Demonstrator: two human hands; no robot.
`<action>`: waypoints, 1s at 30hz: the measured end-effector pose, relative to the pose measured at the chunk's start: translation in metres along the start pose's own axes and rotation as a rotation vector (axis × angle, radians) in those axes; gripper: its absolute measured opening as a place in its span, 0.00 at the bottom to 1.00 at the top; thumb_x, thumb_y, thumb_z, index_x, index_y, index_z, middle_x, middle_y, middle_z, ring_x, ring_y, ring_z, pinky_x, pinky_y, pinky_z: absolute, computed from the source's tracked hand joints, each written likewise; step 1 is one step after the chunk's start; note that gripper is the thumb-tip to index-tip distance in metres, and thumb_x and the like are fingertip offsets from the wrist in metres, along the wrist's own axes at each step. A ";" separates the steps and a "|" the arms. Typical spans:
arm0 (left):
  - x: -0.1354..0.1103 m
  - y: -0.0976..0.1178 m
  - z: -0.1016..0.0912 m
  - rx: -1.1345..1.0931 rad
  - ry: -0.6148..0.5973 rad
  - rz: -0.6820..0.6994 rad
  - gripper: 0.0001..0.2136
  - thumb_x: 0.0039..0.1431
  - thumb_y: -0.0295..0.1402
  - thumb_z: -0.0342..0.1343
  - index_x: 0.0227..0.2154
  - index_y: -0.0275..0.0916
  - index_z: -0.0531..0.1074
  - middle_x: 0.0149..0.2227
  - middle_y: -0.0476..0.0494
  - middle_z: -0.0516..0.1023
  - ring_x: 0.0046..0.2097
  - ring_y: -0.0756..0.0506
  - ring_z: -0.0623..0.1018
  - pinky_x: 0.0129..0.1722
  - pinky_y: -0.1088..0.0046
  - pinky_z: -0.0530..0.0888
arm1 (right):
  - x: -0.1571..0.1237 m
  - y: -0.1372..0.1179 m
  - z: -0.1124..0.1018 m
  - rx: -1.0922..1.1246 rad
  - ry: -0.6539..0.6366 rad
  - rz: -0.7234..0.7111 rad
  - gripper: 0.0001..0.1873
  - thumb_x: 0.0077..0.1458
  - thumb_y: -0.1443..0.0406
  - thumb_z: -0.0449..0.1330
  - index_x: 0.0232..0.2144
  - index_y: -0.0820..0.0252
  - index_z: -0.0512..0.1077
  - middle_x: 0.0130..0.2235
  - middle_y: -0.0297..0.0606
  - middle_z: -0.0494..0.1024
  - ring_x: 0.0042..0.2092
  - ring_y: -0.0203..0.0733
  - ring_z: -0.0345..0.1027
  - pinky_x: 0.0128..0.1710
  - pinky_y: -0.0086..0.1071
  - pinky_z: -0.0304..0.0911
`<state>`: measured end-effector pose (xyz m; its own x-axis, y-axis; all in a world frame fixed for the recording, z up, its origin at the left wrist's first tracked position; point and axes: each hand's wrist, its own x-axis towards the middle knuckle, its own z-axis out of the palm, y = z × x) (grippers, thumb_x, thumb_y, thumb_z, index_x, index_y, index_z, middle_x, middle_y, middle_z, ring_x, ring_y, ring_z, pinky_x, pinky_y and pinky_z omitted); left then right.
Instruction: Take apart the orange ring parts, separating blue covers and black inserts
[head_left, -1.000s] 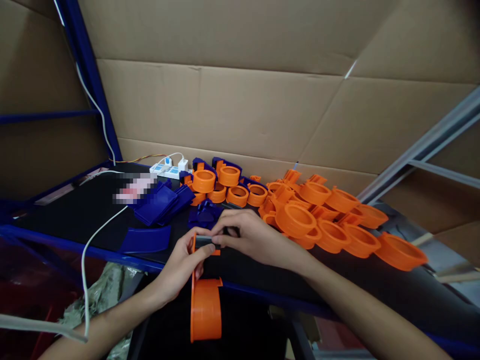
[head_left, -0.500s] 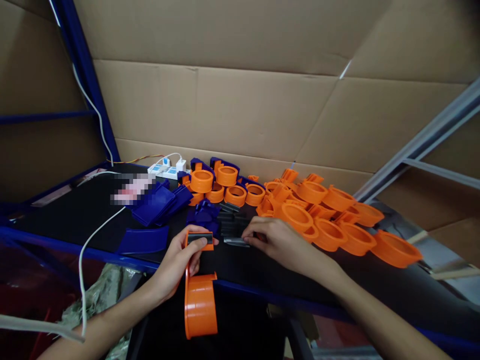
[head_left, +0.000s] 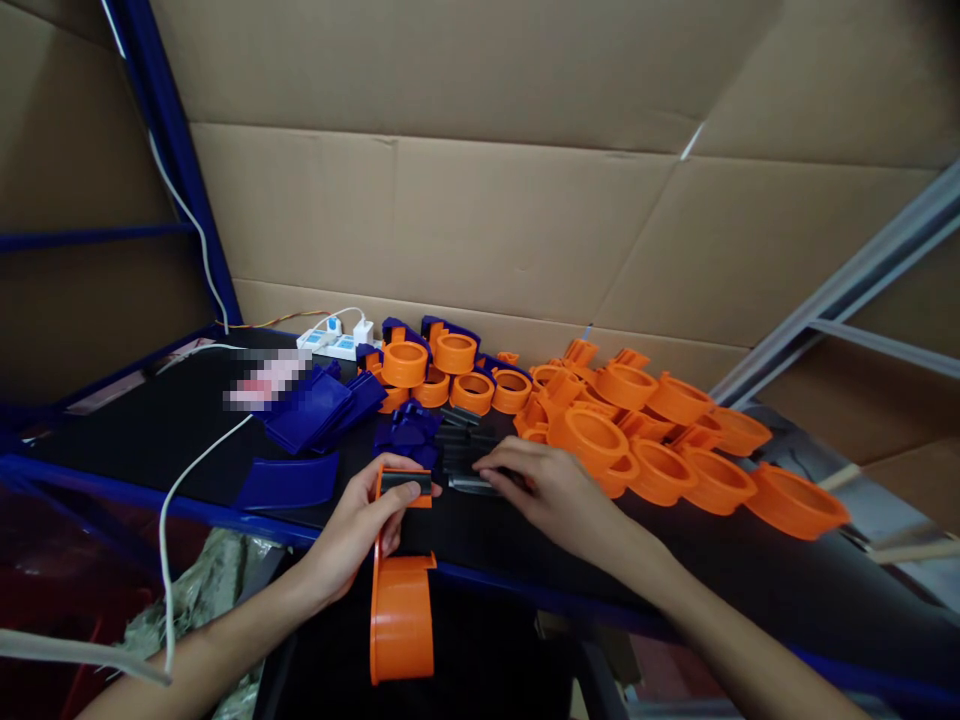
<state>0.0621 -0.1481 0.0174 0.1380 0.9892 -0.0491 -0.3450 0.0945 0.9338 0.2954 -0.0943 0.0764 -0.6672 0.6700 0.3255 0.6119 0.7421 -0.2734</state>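
My left hand (head_left: 371, 520) is closed around the upper end of an orange plastic tape dispenser frame (head_left: 403, 620), over the table's front edge. Its wide ring hangs below the hand. A black strip (head_left: 403, 486) lies in the frame's upper end, with my left thumb pressed on it. My right hand (head_left: 544, 490) rests low over the table, its thumb and forefinger closed on the right end of a shiny black strip (head_left: 466, 484). More dark strips (head_left: 459, 440) lie just behind it, partly covered by my fingers.
Orange ring frames (head_left: 660, 470) are heaped on the right. Orange frames with blue parts (head_left: 405, 362) stand at the back. Blue curved plates (head_left: 289, 482) and small blue pieces (head_left: 407, 428) lie left of centre. A power strip (head_left: 328, 345) and white cable (head_left: 169, 540) are also there.
My right hand has shifted slightly left, its fingertips further over the shiny black strip. The left hand keeps its hold on the orange frame, almost in place.
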 end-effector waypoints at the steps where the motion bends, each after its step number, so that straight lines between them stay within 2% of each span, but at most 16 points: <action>1: -0.001 0.000 0.001 0.026 -0.008 0.003 0.16 0.55 0.41 0.62 0.43 0.38 0.69 0.32 0.45 0.80 0.16 0.58 0.58 0.17 0.79 0.59 | -0.001 -0.006 -0.001 0.015 0.031 -0.027 0.12 0.65 0.64 0.55 0.46 0.57 0.76 0.42 0.40 0.78 0.40 0.37 0.73 0.40 0.31 0.69; 5: -0.007 -0.004 0.004 0.164 -0.073 0.045 0.16 0.56 0.41 0.62 0.43 0.39 0.70 0.21 0.57 0.67 0.18 0.56 0.61 0.18 0.80 0.59 | -0.008 -0.039 0.009 -0.057 0.100 -0.177 0.18 0.63 0.62 0.58 0.55 0.55 0.70 0.49 0.42 0.76 0.47 0.40 0.71 0.42 0.32 0.70; 7: -0.009 -0.006 0.006 0.210 -0.113 0.066 0.16 0.57 0.41 0.62 0.43 0.39 0.70 0.19 0.59 0.62 0.18 0.56 0.61 0.18 0.80 0.59 | -0.010 -0.051 0.018 -0.138 0.149 -0.242 0.17 0.63 0.63 0.57 0.54 0.57 0.71 0.47 0.42 0.76 0.46 0.41 0.71 0.40 0.32 0.70; 9: -0.009 -0.006 0.006 0.215 -0.122 0.065 0.17 0.57 0.41 0.62 0.44 0.39 0.69 0.20 0.59 0.62 0.18 0.56 0.61 0.18 0.81 0.59 | -0.010 -0.053 0.022 -0.175 0.177 -0.274 0.15 0.64 0.65 0.56 0.52 0.59 0.73 0.44 0.41 0.78 0.44 0.40 0.71 0.39 0.32 0.70; 12: -0.006 -0.006 0.004 0.126 -0.068 0.030 0.17 0.57 0.42 0.62 0.44 0.40 0.68 0.22 0.57 0.69 0.18 0.57 0.61 0.18 0.81 0.60 | -0.006 -0.038 0.013 -0.167 0.187 -0.232 0.14 0.63 0.65 0.57 0.50 0.57 0.74 0.43 0.41 0.78 0.43 0.40 0.71 0.40 0.32 0.70; 17: -0.001 -0.005 0.001 -0.006 -0.045 -0.001 0.14 0.59 0.40 0.60 0.43 0.39 0.68 0.36 0.46 0.80 0.16 0.60 0.57 0.17 0.80 0.60 | 0.015 0.012 -0.006 -0.223 0.205 -0.003 0.12 0.62 0.62 0.58 0.47 0.54 0.76 0.44 0.41 0.79 0.47 0.45 0.72 0.44 0.38 0.69; 20: -0.001 -0.005 0.002 0.017 -0.043 0.011 0.14 0.59 0.39 0.60 0.43 0.39 0.68 0.39 0.43 0.81 0.17 0.60 0.59 0.17 0.81 0.60 | 0.036 0.029 0.000 -0.220 0.133 0.044 0.11 0.61 0.62 0.59 0.44 0.53 0.78 0.44 0.39 0.80 0.46 0.46 0.72 0.47 0.40 0.68; 25: 0.000 -0.005 0.000 -0.008 -0.052 -0.006 0.13 0.59 0.38 0.60 0.43 0.39 0.68 0.37 0.43 0.82 0.16 0.60 0.58 0.17 0.81 0.60 | 0.064 0.032 0.021 -0.188 -0.012 0.004 0.10 0.60 0.63 0.61 0.43 0.53 0.79 0.43 0.39 0.81 0.47 0.46 0.71 0.48 0.40 0.64; 30: 0.001 -0.006 -0.002 -0.068 -0.038 -0.024 0.11 0.59 0.36 0.59 0.43 0.38 0.68 0.37 0.42 0.82 0.16 0.60 0.57 0.17 0.81 0.58 | 0.068 0.038 0.026 -0.152 -0.009 0.021 0.11 0.59 0.63 0.62 0.44 0.55 0.79 0.44 0.41 0.81 0.48 0.47 0.71 0.52 0.43 0.62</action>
<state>0.0626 -0.1470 0.0116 0.1815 0.9817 -0.0570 -0.4035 0.1272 0.9061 0.2622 -0.0203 0.0643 -0.6570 0.6861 0.3124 0.6828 0.7172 -0.1393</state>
